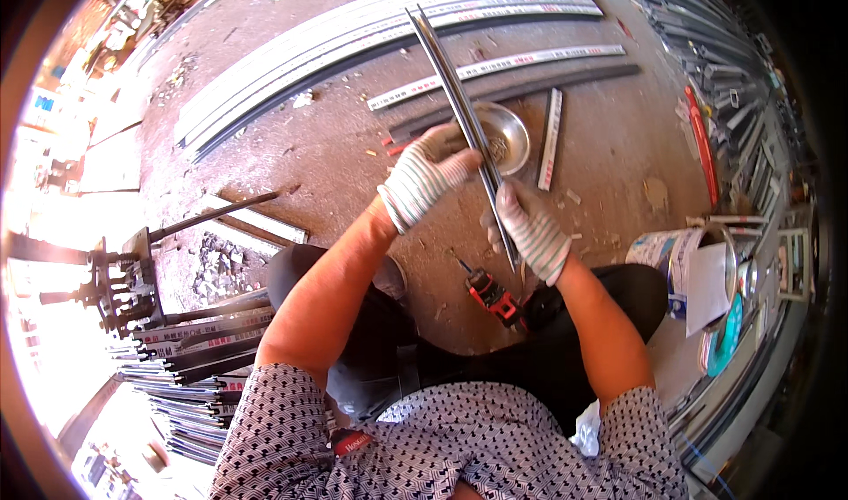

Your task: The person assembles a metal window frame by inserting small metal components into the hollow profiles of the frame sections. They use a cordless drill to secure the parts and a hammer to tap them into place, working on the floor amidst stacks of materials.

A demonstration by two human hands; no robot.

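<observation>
Clock from view ctr: slim metal strip [455, 89] at 12–1, tilted 11-to-5; 1 or 2 pcs, can't tell. 2 gloved hands on it: L hand [430, 171] holds nr mid., R hand [534, 228] grips lower, twd 5. Also 1 metal bowl [518, 131] w/ small bits [498, 151] at 1, 1 drill [493, 298] at 4–5, 1 bucket [658, 249] at 3.

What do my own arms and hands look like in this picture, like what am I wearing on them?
Your left hand and right hand wear pale knit gloves with thin greenish stripes, looking dingier toward the fingers. The forearms are bare. Your short sleeves are pale with a small, repeating black pattern.
</observation>
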